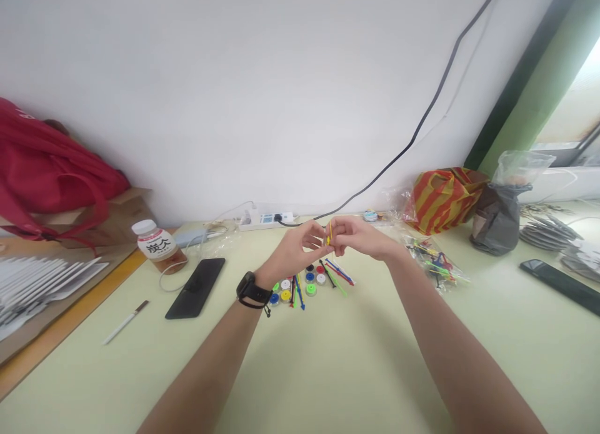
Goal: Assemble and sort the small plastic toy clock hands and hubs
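Both hands meet above the pale green table (328, 371). My left hand (300, 246), with a black watch on its wrist, and my right hand (359, 237) pinch a thin yellow stick (330, 232) between their fingertips, held upright. Below them lie several small coloured round discs (300, 284) and several coloured sticks (337, 272) in red, blue, green and black. A clear bag of more coloured sticks (435, 262) lies to the right of my right hand.
A black phone (195, 287), a drink bottle (157, 245) and a white pen (125, 322) lie at left. A power strip (266, 219) sits by the wall. A striped bag (443, 199), a grey bag (499, 218) and a second phone (560, 284) are at right.
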{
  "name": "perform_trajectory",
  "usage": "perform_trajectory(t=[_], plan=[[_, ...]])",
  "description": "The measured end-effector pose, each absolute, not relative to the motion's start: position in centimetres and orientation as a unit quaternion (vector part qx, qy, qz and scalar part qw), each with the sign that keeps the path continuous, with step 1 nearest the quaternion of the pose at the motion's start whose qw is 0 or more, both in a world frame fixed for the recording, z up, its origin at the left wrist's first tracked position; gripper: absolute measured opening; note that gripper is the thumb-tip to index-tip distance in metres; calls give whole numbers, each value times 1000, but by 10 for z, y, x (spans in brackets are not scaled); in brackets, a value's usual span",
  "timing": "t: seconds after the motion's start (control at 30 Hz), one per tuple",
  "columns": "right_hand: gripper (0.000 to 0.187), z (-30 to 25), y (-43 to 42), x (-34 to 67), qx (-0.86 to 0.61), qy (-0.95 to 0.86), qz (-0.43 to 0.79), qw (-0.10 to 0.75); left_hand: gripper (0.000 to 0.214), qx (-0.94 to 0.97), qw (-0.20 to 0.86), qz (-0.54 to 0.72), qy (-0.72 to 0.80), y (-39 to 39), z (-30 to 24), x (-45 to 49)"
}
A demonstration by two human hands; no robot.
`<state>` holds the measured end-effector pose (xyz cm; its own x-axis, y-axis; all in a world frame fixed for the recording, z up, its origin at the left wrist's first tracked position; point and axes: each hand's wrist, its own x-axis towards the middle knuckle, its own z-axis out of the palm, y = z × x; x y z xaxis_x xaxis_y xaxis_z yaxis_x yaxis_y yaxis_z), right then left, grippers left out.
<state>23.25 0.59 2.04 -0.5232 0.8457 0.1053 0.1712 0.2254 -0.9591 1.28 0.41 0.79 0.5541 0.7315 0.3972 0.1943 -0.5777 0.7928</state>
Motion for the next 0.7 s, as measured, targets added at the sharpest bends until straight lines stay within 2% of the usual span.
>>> perform_trajectory(t=[0.1, 0.2, 0.33, 0.47, 0.6, 0.7], plan=[[10, 17, 7, 222, -345, -703, 511, 355, 33, 804, 339, 404, 276, 3, 8, 14], [10, 14, 7, 220, -343, -719, 500, 339, 24, 820, 314, 398, 268, 2, 11, 14], [9, 6, 11, 218, -433, -744, 400, 314, 12, 829, 301, 373, 288, 1, 10, 12], [19, -9, 19, 221, -547, -760, 296, 189, 15, 858, 307, 286, 295, 3, 2, 12], [23, -25, 24, 224, -561, -766, 302, 83, 17, 886, 336, 156, 278, 2, -11, 17], [30, -30, 26, 224, -559, -772, 300, 42, 15, 888, 355, 66, 284, 1, -22, 23]])
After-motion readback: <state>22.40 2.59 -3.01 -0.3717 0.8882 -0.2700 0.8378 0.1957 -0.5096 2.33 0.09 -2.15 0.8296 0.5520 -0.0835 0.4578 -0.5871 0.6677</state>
